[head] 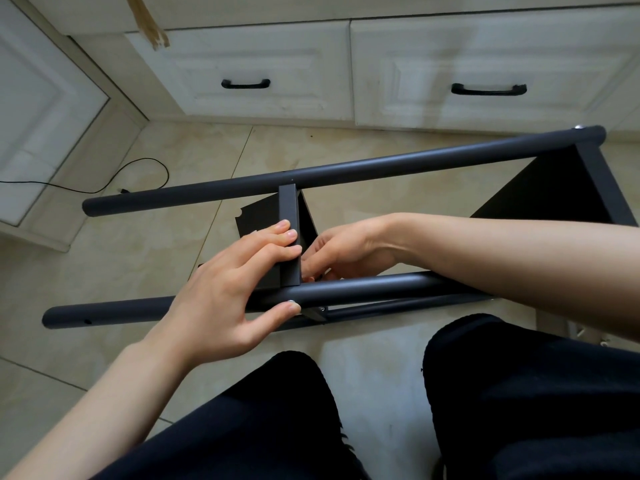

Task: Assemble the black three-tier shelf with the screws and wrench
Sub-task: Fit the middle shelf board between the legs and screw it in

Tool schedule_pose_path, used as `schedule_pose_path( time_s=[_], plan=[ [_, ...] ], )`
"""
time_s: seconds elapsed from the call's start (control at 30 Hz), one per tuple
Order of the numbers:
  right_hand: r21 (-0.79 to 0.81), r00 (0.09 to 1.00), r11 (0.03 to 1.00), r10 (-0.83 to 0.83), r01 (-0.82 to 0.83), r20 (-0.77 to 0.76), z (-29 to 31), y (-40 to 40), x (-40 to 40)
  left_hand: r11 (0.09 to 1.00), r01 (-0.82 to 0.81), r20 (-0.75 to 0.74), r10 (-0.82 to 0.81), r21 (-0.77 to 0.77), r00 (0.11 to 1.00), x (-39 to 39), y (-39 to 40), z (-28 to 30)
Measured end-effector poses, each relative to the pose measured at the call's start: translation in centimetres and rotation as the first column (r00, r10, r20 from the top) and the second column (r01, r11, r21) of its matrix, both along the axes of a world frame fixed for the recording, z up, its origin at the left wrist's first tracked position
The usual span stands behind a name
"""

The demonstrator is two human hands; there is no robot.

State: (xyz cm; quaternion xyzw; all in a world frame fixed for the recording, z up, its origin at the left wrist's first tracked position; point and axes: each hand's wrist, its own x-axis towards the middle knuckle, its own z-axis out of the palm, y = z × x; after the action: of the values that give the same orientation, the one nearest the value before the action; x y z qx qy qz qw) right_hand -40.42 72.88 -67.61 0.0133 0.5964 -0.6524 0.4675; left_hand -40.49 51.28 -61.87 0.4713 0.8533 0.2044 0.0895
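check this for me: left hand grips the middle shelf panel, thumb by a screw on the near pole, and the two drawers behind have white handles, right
Not quite: the head view shows both drawer handles are black, not white. The rest stands: the left hand grips the middle shelf panel, thumb by a screw on the near pole.

we see the far pole (343, 171) behind the near pole (214, 303) | middle panel (289, 233) between them | end panel (561, 188) right | cabinet drawers (346, 71) behind | cable (138, 171) far left on floor (86, 271)
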Motion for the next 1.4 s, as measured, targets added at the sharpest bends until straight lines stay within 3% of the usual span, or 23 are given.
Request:
schedule_pose_path(
  time_s=[0.2,0.43,0.73,0.97,1.03,1.1,1.23,1.33,1.4],
  plan=[
    [0.135,0.994,0.991,0.037,-0.023,-0.098,-0.4,-0.2,0.0,1.0,0.006,0.004,-0.006,-0.009,1.0,-0.1,-0.1,0.1],
    [0.055,0.999,0.998,0.0,0.002,-0.044,0.7,0.1,0.3,1.0,-0.008,0.02,0.008,0.008,1.0,0.2,-0.1,0.2],
    [0.122,0.999,0.993,0.004,0.001,-0.044,1.2,0.0,0.5,1.0,-0.019,0.005,0.019,-0.012,1.0,0.5,0.0,0.2],
    [0.175,0.988,0.984,-0.015,0.043,-0.154,2.8,0.5,2.0,0.995,-0.103,0.047,0.102,0.014,0.994,1.2,-0.3,-0.2],
    [0.297,0.975,0.954,0.034,0.033,-0.22,3.7,1.0,2.6,0.989,-0.147,0.062,0.144,0.035,0.988,1.8,-0.3,-0.3],
    [0.44,0.934,0.897,0.121,0.042,-0.336,4.5,1.5,3.4,0.975,-0.208,0.068,0.202,0.078,0.977,2.6,-0.4,-0.4],
    [0.514,0.861,0.855,0.211,0.066,-0.463,5.9,1.6,5.3,0.914,-0.315,0.04,0.316,0.254,0.948,4.6,0.0,-0.7],
    [0.649,0.803,0.739,0.269,0.182,-0.531,6.2,1.0,6.7,0.832,-0.336,-0.025,0.385,0.442,0.922,7.0,0.0,-1.0],
    [0.69,0.784,0.683,0.283,0.239,-0.552,6.2,0.6,7.5,0.719,-0.469,0.122,0.48,0.513,0.869,8.7,-0.3,-1.2]
  ],
)
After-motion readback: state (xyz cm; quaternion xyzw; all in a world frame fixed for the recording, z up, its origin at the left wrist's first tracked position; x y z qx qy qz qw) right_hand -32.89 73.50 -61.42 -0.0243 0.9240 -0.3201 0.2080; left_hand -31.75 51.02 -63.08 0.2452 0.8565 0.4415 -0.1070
